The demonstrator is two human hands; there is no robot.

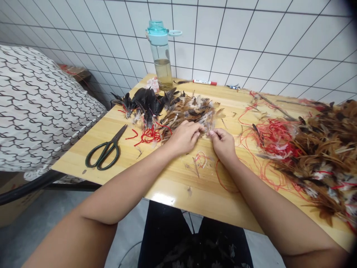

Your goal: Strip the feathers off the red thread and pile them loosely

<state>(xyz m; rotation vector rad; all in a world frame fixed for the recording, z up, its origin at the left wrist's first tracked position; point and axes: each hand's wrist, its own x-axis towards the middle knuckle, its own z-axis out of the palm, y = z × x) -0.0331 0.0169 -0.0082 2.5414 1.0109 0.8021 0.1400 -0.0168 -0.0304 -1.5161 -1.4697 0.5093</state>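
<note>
My left hand point(184, 137) is closed, its fingers pinched into the near edge of a pile of brown feathers point(189, 111) in the middle of the wooden table point(178, 186). My right hand point(223, 143) is closed too, fingertips pinched together just right of the left hand, touching the same pile; what it pinches is too small to make out. A thin red thread point(223, 178) loops on the table under the right wrist. A bunch of black feathers point(145, 102) lies left of the brown pile, with red thread scraps point(147, 136) in front.
Green-handled scissors point(107, 150) lie at the table's left. A big heap of brown feathers tangled with red thread point(312, 149) fills the right side. A water bottle point(161, 56) and a red marker point(205, 82) stand by the tiled wall. A patterned cushion point(36, 108) sits left.
</note>
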